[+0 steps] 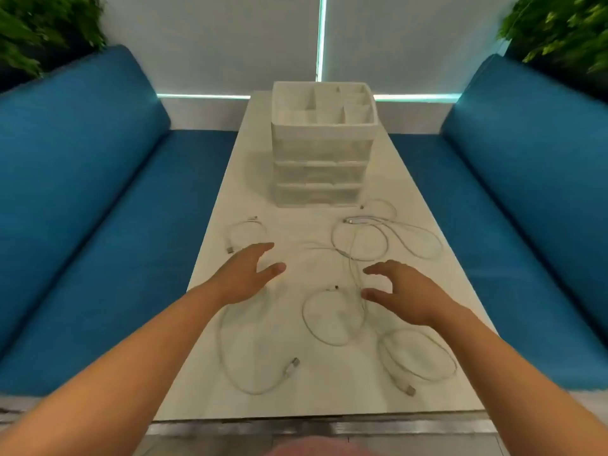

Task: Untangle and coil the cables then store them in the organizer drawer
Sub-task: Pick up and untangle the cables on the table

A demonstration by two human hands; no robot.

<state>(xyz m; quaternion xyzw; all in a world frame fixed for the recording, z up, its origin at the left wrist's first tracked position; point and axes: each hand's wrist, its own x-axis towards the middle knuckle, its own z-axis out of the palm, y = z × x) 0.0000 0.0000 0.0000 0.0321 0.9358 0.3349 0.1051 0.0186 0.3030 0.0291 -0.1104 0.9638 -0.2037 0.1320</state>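
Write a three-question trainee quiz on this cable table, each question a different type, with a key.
1. True or false: the left hand is gripping a cable.
2. Multiple choice: the white drawer organizer stands A) at the near table edge, B) beyond the cables, toward the far end of the table, C) on the blue bench.
3. Fill in: the small short cable lies to the ___ of the organizer's front.

Key
1. False: both it and the right hand are spread open above the white cables, holding nothing.
2. B.
3. Left.
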